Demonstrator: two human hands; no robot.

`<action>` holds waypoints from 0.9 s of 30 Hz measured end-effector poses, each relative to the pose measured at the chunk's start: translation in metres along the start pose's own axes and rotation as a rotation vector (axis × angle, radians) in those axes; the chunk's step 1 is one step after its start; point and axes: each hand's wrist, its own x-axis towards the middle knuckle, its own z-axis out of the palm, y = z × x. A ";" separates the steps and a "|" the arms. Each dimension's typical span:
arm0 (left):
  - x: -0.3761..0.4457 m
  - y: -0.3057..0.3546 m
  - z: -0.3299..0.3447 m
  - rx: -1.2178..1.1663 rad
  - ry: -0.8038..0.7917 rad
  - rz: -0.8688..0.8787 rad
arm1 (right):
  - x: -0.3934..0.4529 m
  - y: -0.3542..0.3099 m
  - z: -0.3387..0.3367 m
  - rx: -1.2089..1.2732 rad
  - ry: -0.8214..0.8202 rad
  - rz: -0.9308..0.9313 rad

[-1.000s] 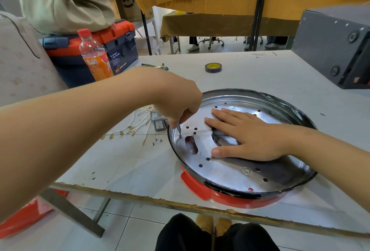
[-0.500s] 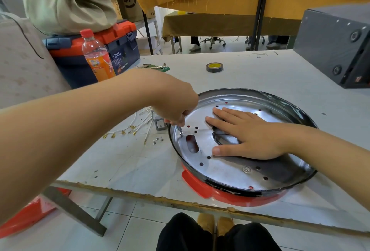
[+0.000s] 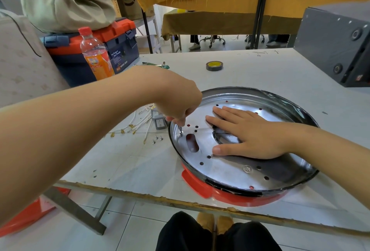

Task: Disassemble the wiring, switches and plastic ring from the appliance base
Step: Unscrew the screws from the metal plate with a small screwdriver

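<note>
Left hand has lifted slightly at the plate's left edge since the earlier frames; right hand unchanged

Left fingers are curled tight round a small screw or driver tip standing upright on the metal plate beside the oblong slot; which of the two it is cannot be told. The right hand lies flat, fingers straight and spread, pressing the plate, judged to stop the appliance base turning while the fastener is worked. The base sits at the near table edge, its red ring slightly overhanging, so little room remains toward the person. Removed wires, a switch and loose screws lie just left of the base, crowding that side; open tabletop lies beyond, toward the tape roll
</note>
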 end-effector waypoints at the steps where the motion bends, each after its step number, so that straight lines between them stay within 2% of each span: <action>1: 0.000 -0.002 0.000 -0.016 -0.015 -0.005 | 0.000 0.000 0.000 -0.002 -0.001 0.000; 9: 0.000 0.002 0.005 0.040 0.047 0.021 | -0.001 -0.001 -0.001 -0.003 -0.002 0.007; 14: 0.000 0.002 0.001 0.049 0.032 0.049 | 0.001 0.000 0.000 -0.008 0.003 0.003; 22: 0.002 -0.003 0.003 -0.017 0.014 -0.003 | 0.001 0.000 0.000 -0.008 0.003 -0.005; 27: 0.000 0.001 0.006 0.051 0.038 0.015 | 0.001 0.000 -0.001 -0.005 -0.003 -0.001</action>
